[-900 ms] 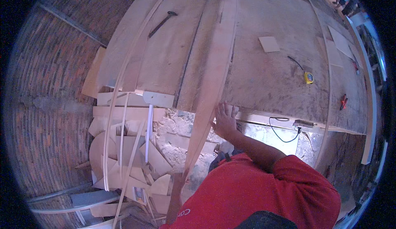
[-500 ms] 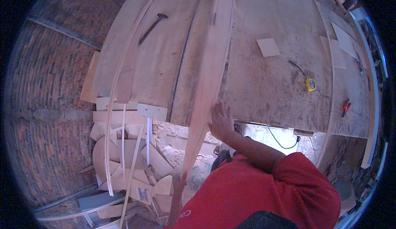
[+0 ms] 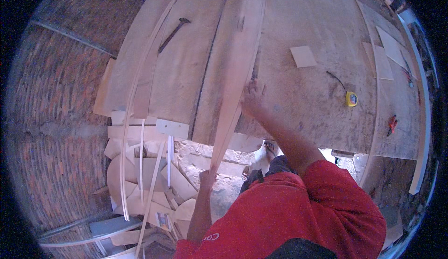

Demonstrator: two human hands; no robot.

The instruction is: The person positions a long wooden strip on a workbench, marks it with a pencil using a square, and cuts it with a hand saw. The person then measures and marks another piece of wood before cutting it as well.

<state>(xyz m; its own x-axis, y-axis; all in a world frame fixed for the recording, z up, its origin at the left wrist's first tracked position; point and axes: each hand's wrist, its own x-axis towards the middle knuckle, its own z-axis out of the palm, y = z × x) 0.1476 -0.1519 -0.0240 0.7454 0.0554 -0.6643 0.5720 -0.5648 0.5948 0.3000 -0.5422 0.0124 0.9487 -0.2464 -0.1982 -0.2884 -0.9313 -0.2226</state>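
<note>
A long, pale wooden board (image 3: pixel 232 79) runs lengthwise over the worktable (image 3: pixel 298 105), its near end jutting past the table's front edge. My left hand (image 3: pixel 207 178) is closed on that near end, below table height. Farther up, my right hand (image 3: pixel 252 99) is at the board's right edge, fingers bent against it; blur hides the exact grip. A hammer (image 3: pixel 173 35) lies to the left of the board. On the right are a small square wood piece (image 3: pixel 303 56) and a yellow tape measure (image 3: pixel 351 99).
Thin wooden strips (image 3: pixel 135 86) hang over the table's left front. Many plywood offcuts (image 3: pixel 154 168) are heaped on the floor below, beside a brick wall (image 3: pixel 60 91). A red-handled tool (image 3: pixel 392 125) and flat sheets (image 3: pixel 383 63) lie at the right. A long pale rail (image 3: pixel 423 133) borders that side.
My right hand has slid farther up along the board's right edge, and its fingers have gone from stretched to bent. My left hand has come into clearer view at the near end.
</note>
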